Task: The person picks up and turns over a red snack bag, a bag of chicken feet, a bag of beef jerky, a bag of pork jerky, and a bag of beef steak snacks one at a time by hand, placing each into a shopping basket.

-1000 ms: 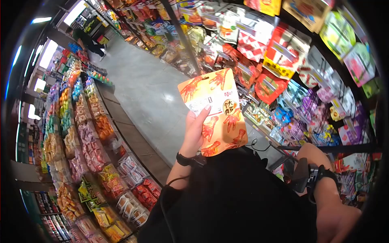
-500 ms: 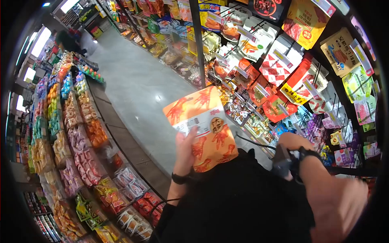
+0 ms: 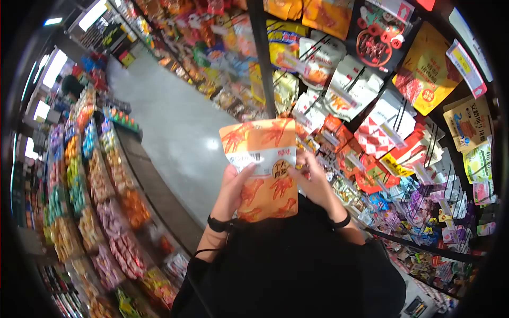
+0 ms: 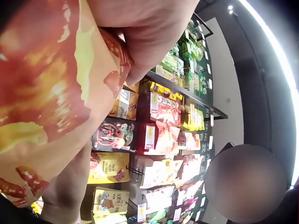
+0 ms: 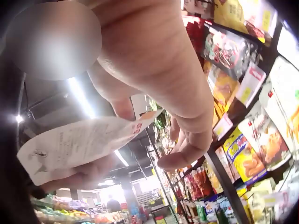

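An orange snack pouch (image 3: 268, 196) printed with chicken feet and a white label band is held upright before the chest. My left hand (image 3: 233, 185) grips its left side, thumb on the front, the other fingers hidden behind. At the right edge is my right hand (image 3: 313, 183), its thumb overlapping the front in the head view. From the right wrist, the pouch (image 5: 84, 140) appears nearly edge-on, its rim between the thumb and loosely bent fingers (image 5: 187, 151) that stand apart from it. The left wrist view has the pouch (image 4: 42, 70) close up.
On the right, a rack (image 3: 262, 58) carries hanging snack bags with price tags. Candy bins (image 3: 114, 212) full of wrapped sweets curve along the left. Grey aisle floor (image 3: 164, 116) runs between them, and a person (image 3: 71, 85) is farther back on the left.
My right hand has come from low on the right up to the pouch's right edge. The pouch, tilted half a second ago, now stands straighter, still in my left hand.
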`<state>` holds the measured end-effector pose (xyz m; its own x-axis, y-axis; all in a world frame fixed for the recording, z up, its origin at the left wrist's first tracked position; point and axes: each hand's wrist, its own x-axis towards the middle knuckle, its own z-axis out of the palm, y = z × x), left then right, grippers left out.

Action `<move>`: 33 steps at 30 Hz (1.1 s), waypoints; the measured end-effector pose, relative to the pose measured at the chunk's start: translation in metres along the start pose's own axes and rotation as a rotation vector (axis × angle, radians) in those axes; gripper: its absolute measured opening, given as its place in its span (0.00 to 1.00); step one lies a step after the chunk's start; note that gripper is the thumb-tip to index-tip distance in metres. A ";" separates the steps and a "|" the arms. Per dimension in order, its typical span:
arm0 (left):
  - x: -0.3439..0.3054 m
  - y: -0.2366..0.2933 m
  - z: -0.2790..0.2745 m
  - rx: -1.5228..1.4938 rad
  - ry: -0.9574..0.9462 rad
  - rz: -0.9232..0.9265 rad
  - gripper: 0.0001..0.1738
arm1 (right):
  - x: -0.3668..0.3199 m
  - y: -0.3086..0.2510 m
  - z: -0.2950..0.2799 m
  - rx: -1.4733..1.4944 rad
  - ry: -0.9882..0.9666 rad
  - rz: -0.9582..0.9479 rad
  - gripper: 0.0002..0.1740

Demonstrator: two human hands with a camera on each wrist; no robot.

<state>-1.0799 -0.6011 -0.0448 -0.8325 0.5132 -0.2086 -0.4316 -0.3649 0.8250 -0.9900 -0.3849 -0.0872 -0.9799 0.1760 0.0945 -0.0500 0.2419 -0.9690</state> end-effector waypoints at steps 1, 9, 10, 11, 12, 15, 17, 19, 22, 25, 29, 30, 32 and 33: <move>0.012 0.007 -0.001 0.020 -0.029 -0.012 0.20 | 0.012 0.002 0.002 0.120 -0.066 0.059 0.25; 0.094 0.017 -0.041 0.058 -0.031 -0.113 0.17 | 0.090 0.030 0.039 0.238 -0.061 0.140 0.24; 0.101 0.020 -0.049 0.066 -0.028 -0.125 0.17 | 0.098 0.031 0.044 0.270 -0.058 0.155 0.20; 0.109 0.025 -0.058 0.077 -0.025 -0.137 0.17 | 0.105 0.030 0.048 0.360 -0.062 0.176 0.19; 0.117 0.029 -0.066 0.068 -0.018 -0.125 0.16 | 0.114 0.027 0.053 0.451 -0.064 0.196 0.18; 0.138 0.042 -0.094 0.121 0.039 -0.117 0.16 | 0.141 0.043 0.072 0.498 -0.037 0.215 0.19; 0.153 0.047 -0.116 0.264 0.083 -0.151 0.15 | 0.156 0.042 0.080 0.510 -0.047 0.285 0.19; 0.171 0.052 -0.135 0.229 0.017 -0.071 0.13 | 0.169 0.040 0.094 0.455 -0.004 0.278 0.19; 0.203 0.069 -0.197 0.332 -0.084 -0.113 0.11 | 0.189 0.032 0.124 0.301 0.100 0.246 0.17; 0.229 0.088 -0.217 0.452 -0.126 -0.146 0.09 | 0.204 0.023 0.156 0.267 0.210 0.269 0.17; 0.254 0.105 -0.241 0.513 -0.227 -0.141 0.09 | 0.208 0.029 0.182 -0.008 0.252 0.396 0.18; 0.258 0.107 -0.239 0.496 -0.244 -0.150 0.08 | 0.208 0.029 0.188 -0.065 0.293 0.372 0.18; 0.264 0.106 -0.234 0.456 -0.297 -0.112 0.08 | 0.208 0.040 0.201 -0.084 0.457 0.248 0.16; 0.270 0.104 -0.234 0.466 -0.326 -0.094 0.08 | 0.209 0.035 0.206 -0.095 0.537 0.188 0.16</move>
<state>-1.4308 -0.6820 -0.1387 -0.6162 0.7666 -0.1804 -0.2381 0.0370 0.9705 -1.2365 -0.5357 -0.1486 -0.7332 0.6782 0.0498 0.1570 0.2400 -0.9580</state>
